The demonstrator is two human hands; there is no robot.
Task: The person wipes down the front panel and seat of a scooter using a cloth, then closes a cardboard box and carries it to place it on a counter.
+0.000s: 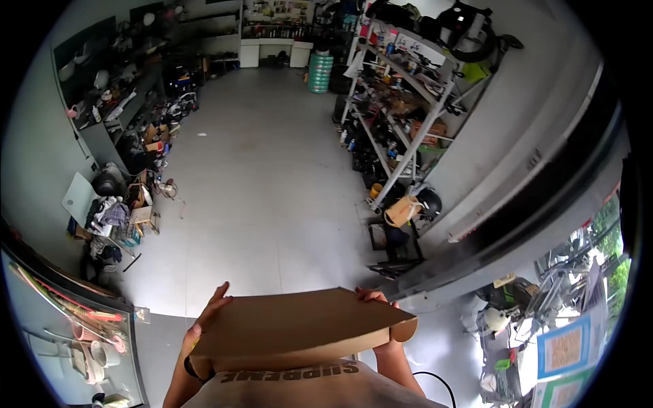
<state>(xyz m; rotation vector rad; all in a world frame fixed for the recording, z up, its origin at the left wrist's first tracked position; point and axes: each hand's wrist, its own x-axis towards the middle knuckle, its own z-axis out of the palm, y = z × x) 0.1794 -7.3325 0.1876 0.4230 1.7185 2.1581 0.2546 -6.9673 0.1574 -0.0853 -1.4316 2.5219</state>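
Note:
A flat brown cardboard box [292,323] lies level in front of my chest, carried between both hands. My left hand [207,318] grips its left side, with fingers showing along the far left corner. Around the right side my right hand [381,309] is closed, its fingers curled over the far edge and part of the palm hidden behind a rounded cardboard flap [404,331]. What lies under the box is hidden. Below it shows a light shirt [299,387] with dark lettering.
A grey floor [252,183] stretches ahead. Metal shelving [408,153] crowded with parts and bottles lines the right. Clutter and a stool [145,217] stand along the left wall. A green stacked cylinder [320,73] is at the back. A glass panel [75,340] is near left.

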